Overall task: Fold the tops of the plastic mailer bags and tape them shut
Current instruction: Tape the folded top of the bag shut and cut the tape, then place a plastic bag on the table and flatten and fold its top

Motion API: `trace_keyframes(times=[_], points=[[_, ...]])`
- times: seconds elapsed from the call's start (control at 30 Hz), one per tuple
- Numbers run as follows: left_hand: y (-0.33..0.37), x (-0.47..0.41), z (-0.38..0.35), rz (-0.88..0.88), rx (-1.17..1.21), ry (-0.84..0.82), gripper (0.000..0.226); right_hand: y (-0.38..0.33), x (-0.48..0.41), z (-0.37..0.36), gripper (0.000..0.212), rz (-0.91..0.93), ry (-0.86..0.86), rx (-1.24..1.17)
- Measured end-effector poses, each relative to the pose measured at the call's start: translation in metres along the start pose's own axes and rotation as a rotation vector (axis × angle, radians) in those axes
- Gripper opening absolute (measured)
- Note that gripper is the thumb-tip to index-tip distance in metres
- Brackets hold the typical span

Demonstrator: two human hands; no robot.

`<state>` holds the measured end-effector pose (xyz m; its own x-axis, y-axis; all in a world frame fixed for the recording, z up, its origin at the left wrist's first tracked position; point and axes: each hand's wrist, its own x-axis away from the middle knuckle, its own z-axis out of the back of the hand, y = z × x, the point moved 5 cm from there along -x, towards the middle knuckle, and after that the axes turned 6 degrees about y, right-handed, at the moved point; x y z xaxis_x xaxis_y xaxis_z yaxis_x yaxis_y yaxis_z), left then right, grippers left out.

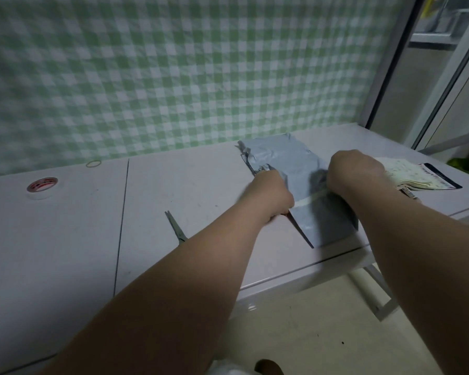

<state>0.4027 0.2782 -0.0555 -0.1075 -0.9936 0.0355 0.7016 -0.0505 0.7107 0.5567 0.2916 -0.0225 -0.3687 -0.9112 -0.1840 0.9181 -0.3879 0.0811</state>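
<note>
**Two hands gripping a grey bag**

We see the bag (295,163) flat on the table (173,185), right of the scissors (176,228). Its long axis runs away from us, leaning left. The left hand (271,193) and right hand (355,171), knuckles up, curl fingers around its side edges.

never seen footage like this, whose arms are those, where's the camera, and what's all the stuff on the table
There is no machine: these are a person's bare arms, filmed by one camera worn on their head, looking forward and down. The left hand and right hand both rest on a grey mailer bag on the table, with a strip of tape across it; their fingers are hidden, so the grip is unclear. Also on the table: a tape roll, scissors, a rubber band, and a stack of printed sheets at the right.
</note>
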Motion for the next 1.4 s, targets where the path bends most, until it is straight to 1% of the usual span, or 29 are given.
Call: trace_keyframes(times=[0.1, 0.17, 0.23, 0.3, 0.33, 0.4, 0.43, 0.47, 0.5, 0.57, 0.63, 0.77, 0.87, 0.93, 1.0, 1.03, 1.07, 1.13, 1.2, 1.27, 1.4], points=[[0.0, -0.006, -0.001, -0.055, -0.054, 0.076, 0.02, -0.001, -0.003, 0.001, 0.023, 0.008, 0.045, 0.032], [0.0, -0.009, -0.001, -0.049, -0.068, 0.074, 0.022, 0.001, -0.005, 0.001, 0.025, 0.009, 0.083, 0.061], [0.001, -0.008, 0.001, 0.013, -0.099, 0.029, 0.029, 0.001, -0.004, -0.004, 0.027, 0.018, 0.057, 0.096], [0.005, -0.005, 0.004, 0.084, -0.188, -0.022, 0.036, -0.001, -0.003, -0.008, 0.028, 0.013, 0.021, 0.138], [0.01, -0.002, 0.008, 0.087, -0.228, 0.017, 0.036, -0.003, -0.003, -0.007, 0.029, 0.011, 0.031, 0.169], [0.021, 0.004, 0.016, 0.034, -0.333, 0.108, 0.036, -0.01, -0.005, -0.003, 0.033, 0.027, 0.097, 0.221], [0.023, 0.006, 0.017, -0.004, -0.379, 0.158, 0.037, -0.016, -0.005, -0.003, 0.035, 0.05, 0.137, 0.208], [0.024, 0.007, 0.017, -0.057, -0.401, 0.21, 0.041, -0.022, -0.006, -0.007, 0.035, 0.08, 0.169, 0.147], [0.024, 0.008, 0.013, -0.116, -0.413, 0.207, 0.047, -0.028, -0.005, -0.013, 0.036, 0.107, 0.182, 0.046], [0.016, 0.009, -0.007, -0.184, -0.51, 0.02, 0.062, -0.033, -0.002, -0.033, 0.045, 0.103, 0.113, -0.205], [0.001, 0.007, -0.02, -0.14, -0.602, -0.122, 0.067, -0.031, 0.004, -0.051, 0.06, 0.055, -0.007, -0.339], [-0.013, 0.007, -0.02, -0.089, -0.688, -0.179, 0.08, -0.019, 0.006, -0.063, 0.073, -0.01, -0.061, -0.322], [-0.011, 0.011, -0.009, -0.071, -0.697, -0.209, 0.085, -0.018, 0.008, -0.061, 0.075, -0.045, -0.135, -0.29], [-0.011, 0.015, -0.001, -0.077, -0.698, -0.202, 0.084, -0.019, 0.01, -0.053, 0.074, -0.097, -0.143, -0.269], [-0.012, 0.019, 0.007, -0.096, -0.673, -0.166, 0.08, -0.024, 0.014, -0.037, 0.066, -0.101, -0.076, -0.244], [-0.013, 0.022, 0.014, -0.104, -0.638, -0.13, 0.075, -0.029, 0.018, -0.027, 0.057, -0.059, -0.016, -0.239], [-0.014, 0.025, 0.022, -0.114, -0.585, -0.079, 0.067, -0.036, 0.024, -0.015, 0.047, -0.001, 0.054, -0.257], [-0.018, 0.033, 0.046, -0.144, -0.473, 0.07, 0.042, -0.053, 0.038, 0.01, 0.032, 0.076, 0.179, -0.341], [-0.026, 0.044, 0.074, -0.146, -0.431, 0.211, 0.027, -0.071, 0.053, 0.031, 0.026, 0.114, 0.256, -0.411], [-0.038, 0.057, 0.101, -0.133, -0.411, 0.285, 0.026, -0.094, 0.068, 0.047, 0.023, 0.158, 0.295, -0.44], [-0.075, 0.089, 0.156, -0.1, -0.341, 0.347, 0.03, -0.146, 0.103, 0.07, 0.025, 0.258, 0.291, -0.49]])
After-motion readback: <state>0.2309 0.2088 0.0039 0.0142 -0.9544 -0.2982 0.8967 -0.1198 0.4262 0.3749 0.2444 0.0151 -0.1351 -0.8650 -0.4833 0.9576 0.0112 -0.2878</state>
